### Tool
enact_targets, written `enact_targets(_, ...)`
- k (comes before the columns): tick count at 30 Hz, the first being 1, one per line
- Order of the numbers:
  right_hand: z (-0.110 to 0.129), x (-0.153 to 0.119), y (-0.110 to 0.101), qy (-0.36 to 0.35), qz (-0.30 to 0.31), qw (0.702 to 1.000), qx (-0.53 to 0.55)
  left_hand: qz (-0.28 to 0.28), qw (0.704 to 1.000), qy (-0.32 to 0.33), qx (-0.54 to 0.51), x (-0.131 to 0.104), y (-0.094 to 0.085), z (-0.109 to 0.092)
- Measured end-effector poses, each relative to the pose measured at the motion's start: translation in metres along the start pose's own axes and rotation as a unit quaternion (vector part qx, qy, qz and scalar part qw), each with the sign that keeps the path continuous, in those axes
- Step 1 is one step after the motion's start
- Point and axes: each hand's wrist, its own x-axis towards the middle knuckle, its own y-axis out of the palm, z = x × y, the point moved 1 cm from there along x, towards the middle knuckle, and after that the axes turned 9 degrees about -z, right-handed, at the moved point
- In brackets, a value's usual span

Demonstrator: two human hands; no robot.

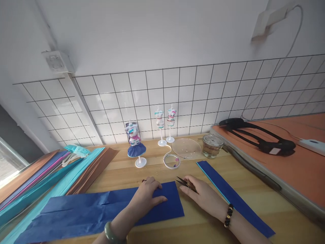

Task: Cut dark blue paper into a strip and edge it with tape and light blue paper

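A long sheet of dark blue crepe paper (101, 210) lies across the front of the table, creased along its left part. My left hand (148, 196) rests on its right half, palm down, with the thumb held apart from the fingers. Just past the sheet's right end, my right hand (199, 195) grips a small pair of dark scissors (186, 184). Their blades are parted and point left, near the sheet's upper right corner. A narrow folded blue strip (231, 193) with a light blue edge lies to the right of that hand.
Behind stand a small dress form (134, 135) in a blue skirt and two bare ones (159, 122). Near them are a tape roll (172, 161), a clear round plate (186, 148) and a lidded glass jar (212, 145). Coloured paper (83, 173) lies left; a black headset (259, 137) lies right.
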Motion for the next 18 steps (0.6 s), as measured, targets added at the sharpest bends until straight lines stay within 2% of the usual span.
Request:
enact_targets(5, -0.002, 0.002, 0.001, 0.006, -0.011, 1.0, -0.004, -0.032, 0.999, -0.031, 0.028, 0.011, -0.007, 0.02)
enact_targets(9, -0.002, 0.002, 0.004, 0.003, -0.015, 1.0, -0.005, -0.008, 0.998, -0.048, 0.037, 0.016, -0.01, 0.032)
enact_targets(13, -0.003, 0.002, 0.006, 0.004, -0.023, 1.0, -0.012, 0.001, 0.999, -0.043, 0.033, 0.021, -0.011, 0.035)
enact_targets(18, -0.002, 0.002, 0.005, 0.0, -0.017, 1.0, -0.015, -0.019, 0.999, -0.031, 0.03, 0.03, -0.016, 0.033)
